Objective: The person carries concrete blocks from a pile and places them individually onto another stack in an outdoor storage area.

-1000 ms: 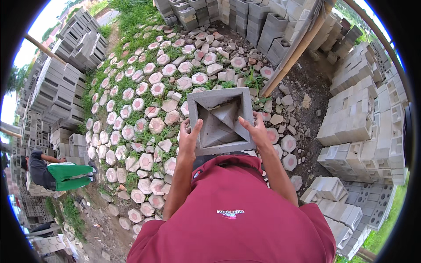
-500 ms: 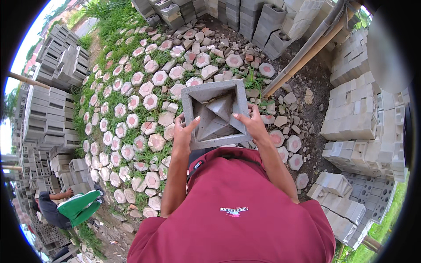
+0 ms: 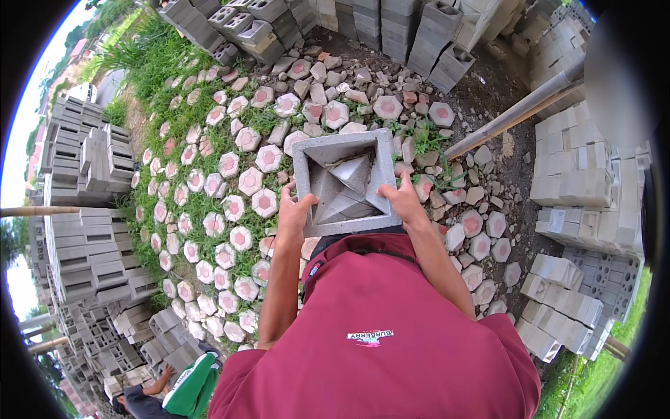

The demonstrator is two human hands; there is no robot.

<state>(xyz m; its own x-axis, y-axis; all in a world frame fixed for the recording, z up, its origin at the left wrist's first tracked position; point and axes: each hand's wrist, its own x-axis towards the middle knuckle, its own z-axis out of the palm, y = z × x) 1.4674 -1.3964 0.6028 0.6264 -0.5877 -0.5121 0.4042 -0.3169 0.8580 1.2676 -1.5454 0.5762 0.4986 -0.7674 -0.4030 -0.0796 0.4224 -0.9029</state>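
Observation:
Between my hands, in front of my waist, is a square grey concrete ventilation block with a thick rim and slanted, pyramid-like faces inside. My left hand grips its left side, thumb over the rim. On the opposite side my right hand holds it the same way, thumb on the front edge. The fingers beneath both sides are mostly hidden. The block hangs above the ground, its patterned opening facing up.
Hexagonal paving stones with reddish centres lie among grass and rubble. Concrete block stacks stand at left, at right and ahead. A pole slants at the right. Another person bends by blocks at lower left.
The surroundings have shifted in view: the pole and right stacks appear farther right, and the other person lower and farther right. My hands keep hold of the ventilation block.

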